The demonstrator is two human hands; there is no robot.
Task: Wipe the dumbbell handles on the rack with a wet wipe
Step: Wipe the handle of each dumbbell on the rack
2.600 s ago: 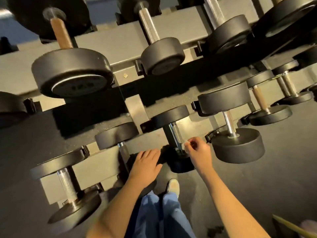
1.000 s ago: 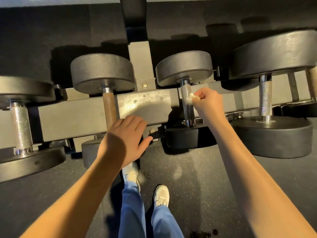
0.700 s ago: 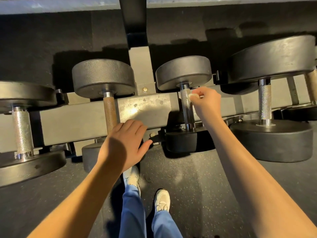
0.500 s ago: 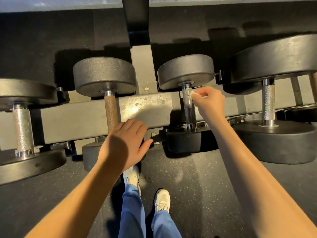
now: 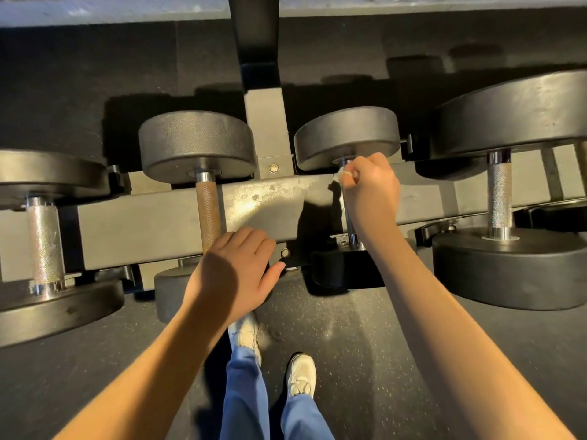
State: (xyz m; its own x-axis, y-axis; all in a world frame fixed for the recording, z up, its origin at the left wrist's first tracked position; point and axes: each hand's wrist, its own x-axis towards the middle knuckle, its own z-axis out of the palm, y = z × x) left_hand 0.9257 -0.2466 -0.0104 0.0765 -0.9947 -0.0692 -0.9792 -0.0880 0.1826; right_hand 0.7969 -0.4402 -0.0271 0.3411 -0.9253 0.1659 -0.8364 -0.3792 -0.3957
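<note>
The right grip (image 5: 371, 188) is curled closed around a small crumpled white wet wipe (image 5: 343, 175), pressing it against the far end of the slim chrome handle (image 5: 350, 231) of a small black round-headed dumbbell (image 5: 346, 136). That dumbbell lies across the grey metal rack rail (image 5: 152, 223). To its left, the left grip (image 5: 236, 274) lies open with straight fingers, resting at the rail's near edge just beside the near end of a rust-brown knurled handle (image 5: 208, 211). Further right sits a larger black dumbbell with a silver knurled handle (image 5: 499, 192). White shoes (image 5: 300, 374) stand on the dark speckled floor (image 5: 365, 328).
</note>
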